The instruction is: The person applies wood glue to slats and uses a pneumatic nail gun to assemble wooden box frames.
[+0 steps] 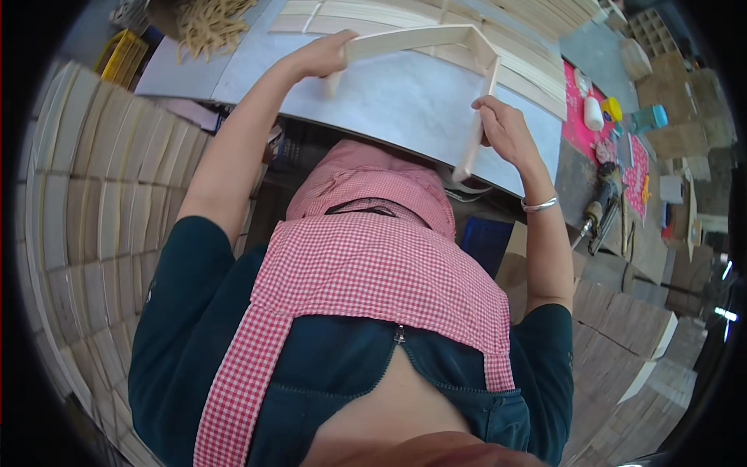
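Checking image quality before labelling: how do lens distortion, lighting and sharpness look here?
Head view: strong fisheye, black corners; stacked boards bow along the rim. Even daylight, no harsh glare on the grey tabletop. The wooden frame and both hands look sharp; right-edge clutter is squeezed.

**Pale wood, dull metal, checked cloth**

The wooden frame (436, 39) is bare, pale and matt, sanded smooth, like the wood strips (537, 82) behind it. The table (405, 101) has a grey sheet top with a faint dull sheen. The apron (373, 272) is soft red-and-white checked cloth. The bangle (540, 205) is polished, shiny metal. The glue bottle (594, 113) looks smooth white plastic.
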{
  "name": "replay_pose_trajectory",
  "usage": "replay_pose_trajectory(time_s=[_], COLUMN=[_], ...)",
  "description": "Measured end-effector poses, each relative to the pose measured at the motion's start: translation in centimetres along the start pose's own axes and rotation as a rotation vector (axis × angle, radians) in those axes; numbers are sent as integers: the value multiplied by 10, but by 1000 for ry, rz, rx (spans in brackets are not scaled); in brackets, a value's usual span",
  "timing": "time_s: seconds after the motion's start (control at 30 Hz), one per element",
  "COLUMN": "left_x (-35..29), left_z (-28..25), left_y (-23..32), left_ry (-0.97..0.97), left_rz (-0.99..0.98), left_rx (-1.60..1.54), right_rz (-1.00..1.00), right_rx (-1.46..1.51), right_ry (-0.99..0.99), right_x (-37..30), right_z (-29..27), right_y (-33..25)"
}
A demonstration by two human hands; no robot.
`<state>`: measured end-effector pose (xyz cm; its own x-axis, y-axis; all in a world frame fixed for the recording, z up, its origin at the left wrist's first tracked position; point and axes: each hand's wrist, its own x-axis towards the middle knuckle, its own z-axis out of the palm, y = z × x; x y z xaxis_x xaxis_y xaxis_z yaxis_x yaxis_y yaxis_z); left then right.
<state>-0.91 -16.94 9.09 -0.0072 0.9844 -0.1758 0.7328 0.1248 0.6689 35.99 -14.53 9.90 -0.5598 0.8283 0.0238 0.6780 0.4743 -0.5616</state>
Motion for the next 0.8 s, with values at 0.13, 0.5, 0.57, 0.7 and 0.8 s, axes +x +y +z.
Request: replay_pose_trajectory(time_s=[0.13, 0.5, 0.57, 0.7, 0.8], left_x=[4, 1, 5, 6, 0], left_z=[7, 46, 49, 54, 54], left_y=[-16, -23, -30, -28, -24], left_ry=[45, 156, 206, 240, 243], left_rz=[-94, 98, 180, 194, 169], left_rx=[-357, -84, 33, 90, 90], right_rz=[15, -451, -381, -344, -335], right_rx=[358, -296, -303, -291, -273], right_ry=[-87, 292, 287, 290, 296], right_x=[3, 18, 17, 18, 19], right_z=[20, 86, 92, 96, 100], right_y=[-43, -51, -51, -51, -49])
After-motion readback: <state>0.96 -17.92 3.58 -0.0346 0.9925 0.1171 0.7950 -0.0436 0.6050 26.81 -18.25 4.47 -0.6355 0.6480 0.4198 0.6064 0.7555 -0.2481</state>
